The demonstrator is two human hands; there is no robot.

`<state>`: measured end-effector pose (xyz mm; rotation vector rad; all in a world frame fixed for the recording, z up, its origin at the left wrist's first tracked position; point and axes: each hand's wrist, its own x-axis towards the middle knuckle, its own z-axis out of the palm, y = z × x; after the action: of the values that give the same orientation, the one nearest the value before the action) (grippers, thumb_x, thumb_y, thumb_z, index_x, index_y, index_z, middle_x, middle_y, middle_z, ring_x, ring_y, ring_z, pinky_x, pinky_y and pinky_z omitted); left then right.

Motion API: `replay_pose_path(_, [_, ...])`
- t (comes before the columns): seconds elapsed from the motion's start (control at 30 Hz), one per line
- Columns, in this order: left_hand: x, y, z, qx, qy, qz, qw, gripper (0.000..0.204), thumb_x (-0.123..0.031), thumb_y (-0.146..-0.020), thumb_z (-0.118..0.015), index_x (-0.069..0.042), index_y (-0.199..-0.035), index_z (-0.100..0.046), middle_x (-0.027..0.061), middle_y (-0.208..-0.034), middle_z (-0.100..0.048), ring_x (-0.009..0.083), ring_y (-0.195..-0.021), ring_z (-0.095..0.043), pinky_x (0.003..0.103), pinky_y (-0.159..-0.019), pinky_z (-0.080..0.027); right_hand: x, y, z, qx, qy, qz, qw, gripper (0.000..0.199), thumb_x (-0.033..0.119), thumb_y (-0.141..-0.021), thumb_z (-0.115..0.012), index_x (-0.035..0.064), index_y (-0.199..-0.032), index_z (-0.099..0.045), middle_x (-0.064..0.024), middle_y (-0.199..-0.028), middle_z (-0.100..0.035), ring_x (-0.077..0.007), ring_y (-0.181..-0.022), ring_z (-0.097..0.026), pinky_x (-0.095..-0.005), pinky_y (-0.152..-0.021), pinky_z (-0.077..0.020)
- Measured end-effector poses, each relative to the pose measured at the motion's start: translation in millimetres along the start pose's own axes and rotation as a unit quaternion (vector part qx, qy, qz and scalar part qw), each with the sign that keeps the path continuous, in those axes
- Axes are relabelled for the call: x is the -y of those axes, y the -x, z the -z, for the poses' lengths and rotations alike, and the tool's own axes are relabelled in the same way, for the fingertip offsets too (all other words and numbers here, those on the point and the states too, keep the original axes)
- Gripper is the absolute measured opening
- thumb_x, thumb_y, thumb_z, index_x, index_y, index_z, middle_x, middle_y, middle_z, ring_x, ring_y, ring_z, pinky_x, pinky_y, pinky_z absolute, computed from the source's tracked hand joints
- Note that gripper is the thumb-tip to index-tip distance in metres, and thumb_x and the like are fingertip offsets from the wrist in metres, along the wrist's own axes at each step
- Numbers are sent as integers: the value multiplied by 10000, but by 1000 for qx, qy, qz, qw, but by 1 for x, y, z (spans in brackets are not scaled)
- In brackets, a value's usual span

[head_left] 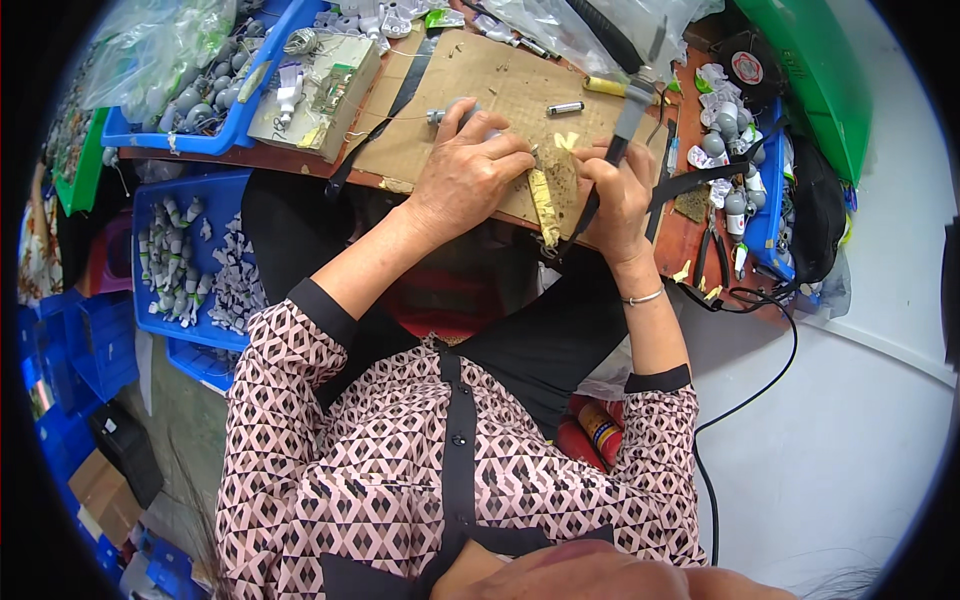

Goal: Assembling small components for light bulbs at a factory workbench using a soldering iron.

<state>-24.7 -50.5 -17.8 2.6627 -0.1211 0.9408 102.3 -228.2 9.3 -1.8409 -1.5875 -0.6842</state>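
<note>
My left hand point(468, 172) is closed over a grey bulb on the cardboard. Its metal end point(435, 117) pokes out past my fingers, and the rest is mostly covered. Between the thumb and fingers of my right hand point(618, 195) is a small yellow strip point(567, 141). A narrow yellow stick-like bundle point(543, 205) lies between my hands at the table's front edge. Just beyond my right hand stands a grey metal tool point(630, 112) with a black handle above it. A short silver and black cylinder point(565, 108) rests on the cardboard sheet point(480, 75).
At the far left, a blue bin point(190, 143) holds grey bulbs beside a pale block point(318, 100). Lower left, a blue tray point(150, 312) carries bulbs and white parts. On the right are pliers point(713, 255), a blue tray point(775, 235) and a black cable point(765, 385).
</note>
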Motion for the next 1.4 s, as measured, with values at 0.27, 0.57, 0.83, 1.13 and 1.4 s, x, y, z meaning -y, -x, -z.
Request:
replay_pose_path(0.27, [-1, 0, -2, 5, -1, 1, 1000, 142, -116, -811, -698, -156, -934, -758, -57, -1012, -702, 203, -1107, -592, 475, -1112, -317, -16, -12, -11, 123, 3, 66, 990, 127, 124, -809, -650, 143, -925, -600, -51, -981, -681, -253, -1072, -601, -411, -981, -455])
replay_pose_path(0.57, [1, 0, 1, 11, 18, 10, 1000, 131, -121, -832, -682, -148, -933, -761, -48, -999, -707, 203, -1105, -595, 472, -1119, -310, -12, -6, -2, 170, -17, 39, 985, 167, 84, -798, -663, 131, -952, -621, -39, -1117, -710, -284, -1187, -586, -427, -1032, -438])
replay_pose_path(0.83, [-2, 0, 0, 20, 6, 12, 1000, 143, -114, -803, -717, -151, -937, -749, -56, -1013, -701, 215, -1099, -595, 480, -1112, -319, -12, -3, -3, 192, -18, 35, 981, 196, 78, -791, -694, 116, -972, -631, -6, -1233, -711, -291, -1245, -564, -453, -1074, -415])
replay_pose_path(1.13, [-35, 17, 2, 64, 137, -101, 983, 283, -211, -774, -763, -147, -1027, -654, -7, -1102, -611, 218, -1111, -560, 389, -1012, -424, -11, -2, -4, 171, -30, 24, 985, 169, 118, -804, -681, 122, -951, -598, -1, -1230, -716, -291, -1199, -588, -431, -1055, -423])
replay_pose_path(1.4, [-46, 23, -10, 80, 77, -81, 990, 269, -259, -768, -770, -139, -972, -642, -16, -1104, -600, 218, -1114, -545, 390, -994, -430, -14, 0, -8, 168, -20, 40, 985, 190, 135, -776, -689, 127, -933, -583, 1, -1231, -718, -291, -1185, -592, -421, -1010, -443])
